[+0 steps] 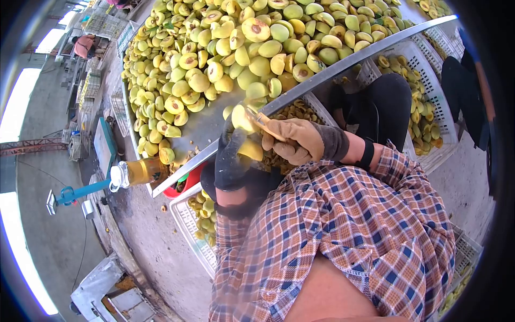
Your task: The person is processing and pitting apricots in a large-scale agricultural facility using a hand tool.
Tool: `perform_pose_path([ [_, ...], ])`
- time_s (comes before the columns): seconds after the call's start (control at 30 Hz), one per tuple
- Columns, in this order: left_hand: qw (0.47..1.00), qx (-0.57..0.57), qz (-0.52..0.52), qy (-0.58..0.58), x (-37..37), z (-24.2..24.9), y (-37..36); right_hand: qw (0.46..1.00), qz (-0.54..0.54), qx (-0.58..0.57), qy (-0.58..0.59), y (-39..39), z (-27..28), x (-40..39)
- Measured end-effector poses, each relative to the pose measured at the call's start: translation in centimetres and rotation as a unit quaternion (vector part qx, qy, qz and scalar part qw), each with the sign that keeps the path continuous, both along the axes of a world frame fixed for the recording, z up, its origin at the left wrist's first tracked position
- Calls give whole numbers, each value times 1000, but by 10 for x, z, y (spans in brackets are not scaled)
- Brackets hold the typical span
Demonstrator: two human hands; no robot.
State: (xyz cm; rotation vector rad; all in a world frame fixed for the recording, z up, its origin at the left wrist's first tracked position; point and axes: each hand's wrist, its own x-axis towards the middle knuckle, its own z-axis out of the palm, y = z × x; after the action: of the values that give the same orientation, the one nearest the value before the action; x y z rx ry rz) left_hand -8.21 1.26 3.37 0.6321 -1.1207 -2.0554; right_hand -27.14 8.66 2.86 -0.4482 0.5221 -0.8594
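1. Here we are: our left hand (230,160), dark-gloved fingers closed around a fruit half (243,120), beside the metal rim (316,80).
2. Our right hand (300,139) grips a tool (263,122) snugly, tip right at the fruit!
3. Danger: one slip on slick flesh could jab our left fingers.
4. Too loose a pinch could drop the fruit.

Floor (144,236): was grey, with darker stains.
Wall (48,115): showed plain grey, a thin cable (85,241) hanging before it.
Openings (22,107): glared white with light.
Lattice beam (32,147): was reddish.
Crates (90,88): stood stacked farther off.
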Motion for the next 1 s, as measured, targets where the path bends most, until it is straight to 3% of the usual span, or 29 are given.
perform_pose_path([
  [0.03, 998, 43, -29, 40, 1, -6, -2, 975, -34, -160, 152, -3, -6, 4],
  [0.07, 997, 66, 0, 39, 2, -11, 0, 899, -85, -285, 322, -5, -9, 7],
  [0.13, 991, 114, 60, 38, -1, -12, 7, 946, -37, -137, 292, -1, 3, 1],
  [0.17, 998, 60, 8, -4, 13, -27, -3, 930, -44, -189, 311, -1, -14, 2],
  [0.4, 999, 19, 5, -42, 21, -37, -4, 946, -83, -216, 229, 1, -33, 11],
  [0.63, 982, 185, 28, 18, 32, -41, 0, 744, -126, -478, 450, 4, -33, 0],
  [0.7, 994, -56, 13, -97, 40, -42, -12, 699, -144, -520, 469, 3, -25, -7],
  [0.73, 929, -313, -4, -198, 42, -34, -20, 701, -91, -512, 488, 2, -19, -14],
  [0.8, 823, -468, -51, -318, 30, -10, -20, 698, 16, -491, 521, 0, -12, -29],
  [0.87, 865, -305, -109, -383, 13, 23, -13, 732, 43, -446, 513, -2, -30, -27],
  [0.9, 927, -225, -93, -285, 19, 10, -15, 750, -8, -450, 484, -1, -44, -23],
  [0.93, 942, -218, -26, -253, 18, 0, -12, 762, -61, -458, 454, -5, -47, -22],
  [0.97, 951, -213, 42, -218, 8, -9, -2, 924, -24, -192, 328, 0, -30, -9],
  [1.0, 949, -228, 88, -197, 0, -13, 5, 953, 18, -144, 264, 3, -13, -9],
])
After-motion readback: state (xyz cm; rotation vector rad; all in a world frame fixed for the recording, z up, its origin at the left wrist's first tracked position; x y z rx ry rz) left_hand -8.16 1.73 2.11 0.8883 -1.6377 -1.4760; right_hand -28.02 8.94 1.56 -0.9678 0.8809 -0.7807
